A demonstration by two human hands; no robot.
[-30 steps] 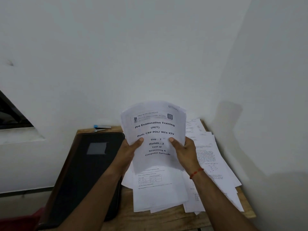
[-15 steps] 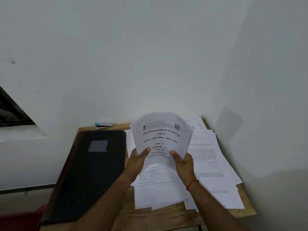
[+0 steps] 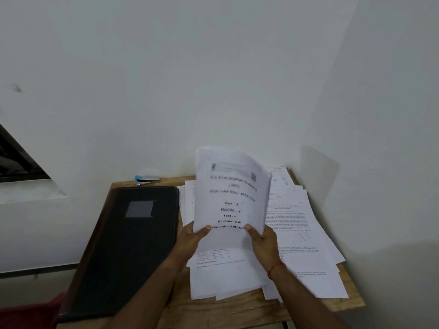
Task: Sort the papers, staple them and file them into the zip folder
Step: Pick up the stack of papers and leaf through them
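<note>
I hold a sheaf of printed papers upright above the table, its cover page titled "Pre Examination Training". My left hand grips its lower left edge, thumb on the front. My right hand grips the lower right edge the same way. Below and to the right, loose printed sheets lie spread over the table. A black zip folder lies closed on the table's left half. A blue and silver stapler sits at the back edge by the wall.
The small wooden table stands in a corner, white walls behind and to the right. A dark window opening is at the left. Something red shows at the bottom left below the folder.
The sheaf has dropped lower and turned more upright, its top edge curling and blurred with motion. Both hands slid toward the bottom corners. The view shifted slightly.
</note>
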